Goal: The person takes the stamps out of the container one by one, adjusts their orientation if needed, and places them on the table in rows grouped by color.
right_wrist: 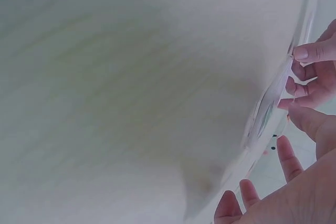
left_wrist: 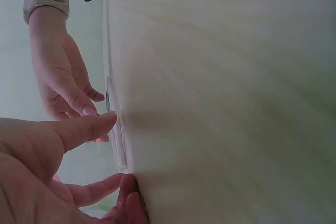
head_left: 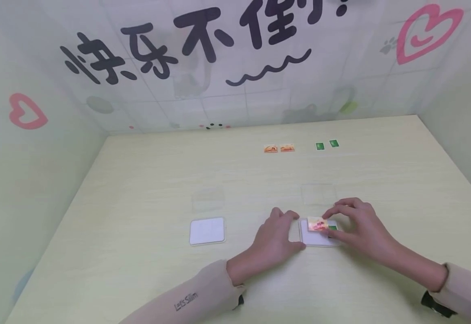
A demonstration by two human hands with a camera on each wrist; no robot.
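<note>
In the head view my right hand (head_left: 358, 225) pinches a small orange-pink stamp (head_left: 317, 224) between thumb and forefinger, just over a white card in a thin clear case (head_left: 314, 240). A green stamp (head_left: 332, 228) lies on the card's right part, partly covered by the fingers. My left hand (head_left: 273, 238) holds the case at its left edge, thumb at the near corner and forefinger at the far one. From the left wrist, the case (left_wrist: 122, 148) appears edge-on beside the left thumb. The right wrist view shows the left hand (right_wrist: 320, 72) at the case's end.
A second white card in a clear case (head_left: 207, 231) lies to the left. Faint transparent rectangles (head_left: 208, 199) lie behind both cases. Farther back are two orange stamps (head_left: 271, 149) and two green stamps (head_left: 320, 146). Printed curtain walls (head_left: 219, 103) bound the table.
</note>
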